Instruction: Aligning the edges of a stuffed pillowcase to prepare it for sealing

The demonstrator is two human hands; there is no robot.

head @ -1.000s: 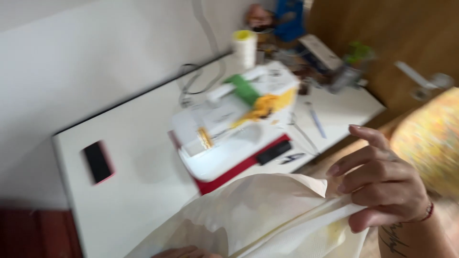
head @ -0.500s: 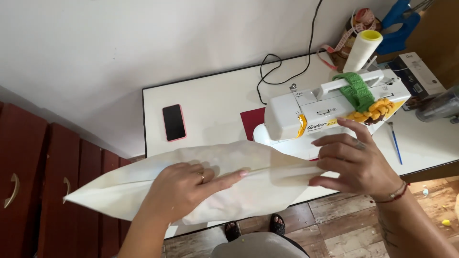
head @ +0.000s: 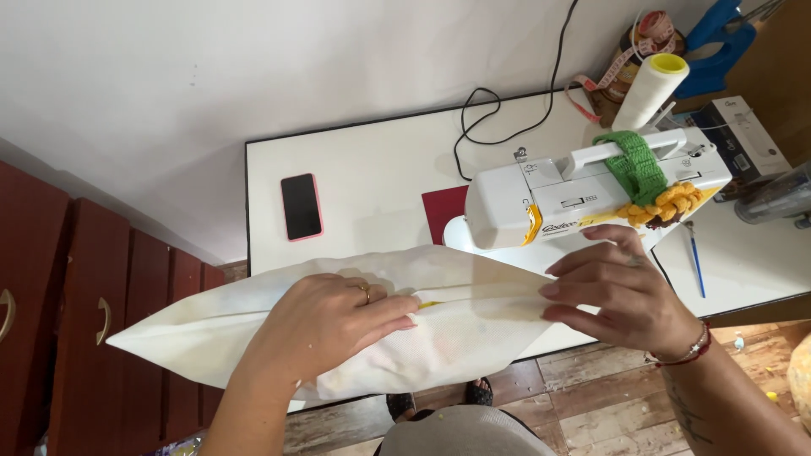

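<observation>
Over the near edge of a white table [head: 372, 169], a person is holding a cream cloth [head: 203, 325] with both hands. It is lying folded, with a seam or fold line running along its middle, and it is tapering to a point at the left, past the table's edge and in front of dark red cabinets [head: 93, 287]. Its right part is resting on the tabletop just before a white sewing machine [head: 557, 198].

Left hand [head: 325, 325] is lying palm down on the cloth's middle, fingers pressed together and stretched toward the right, a ring showing on one finger. Right hand [head: 621, 291] is gripping the cloth's right end, its fingers spread and curled over the edge, thumb below; a beaded bracelet [head: 688, 348] is sitting on that wrist.

Around the machine's arm a green crocheted band [head: 634, 165] is wrapped, and a yellow crocheted piece [head: 667, 203] is hanging beside it. Behind the machine a thread cone [head: 646, 89] with a yellow top is standing, near a measuring tape [head: 604, 80]. A black cord [head: 498, 110] is looping across the table and up the wall. Farther left, a phone [head: 301, 206] in a pink case is lying flat, well apart from the cloth. A dark red mat [head: 441, 211] is showing under the machine's left end, and a blue pen [head: 696, 260] is lying at the right.
</observation>
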